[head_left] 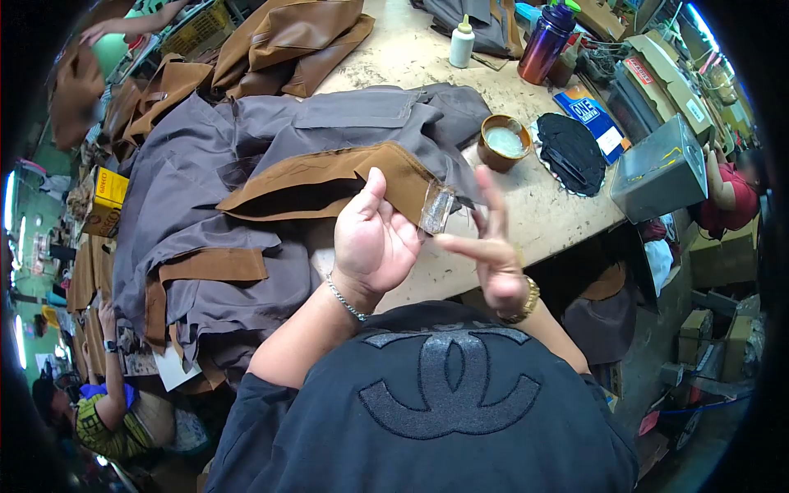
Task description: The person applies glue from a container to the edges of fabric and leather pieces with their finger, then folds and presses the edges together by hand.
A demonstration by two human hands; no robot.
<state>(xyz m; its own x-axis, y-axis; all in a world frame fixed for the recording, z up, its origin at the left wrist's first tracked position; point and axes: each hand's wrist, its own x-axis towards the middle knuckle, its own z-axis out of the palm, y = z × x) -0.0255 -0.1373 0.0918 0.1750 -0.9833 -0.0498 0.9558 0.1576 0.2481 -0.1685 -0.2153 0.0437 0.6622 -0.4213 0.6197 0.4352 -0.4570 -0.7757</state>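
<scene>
A brown leather-like piece (394, 177) with a long dark opening lies over grey lining fabric (304, 123). Its right end carries a shiny, wet-looking patch (437, 207). Palm up at the lower edge of this piece is my left hand (374, 238), thumb raised apart from the fingers; the fingertips are close to the shiny end and partly hidden. My right hand (497, 255), blurred by motion, is just right of that end with its fingers spread and nothing visible in them. A brown bowl of whitish paste (504, 141) stands beyond it.
A white squeeze bottle (462, 43), a purple bottle (548, 43), a round black pad (569, 154) and a metal tin (660, 170) stand around the table's far and right sides. More brown material (292, 41) is heaped at the back left. Other people are at both sides.
</scene>
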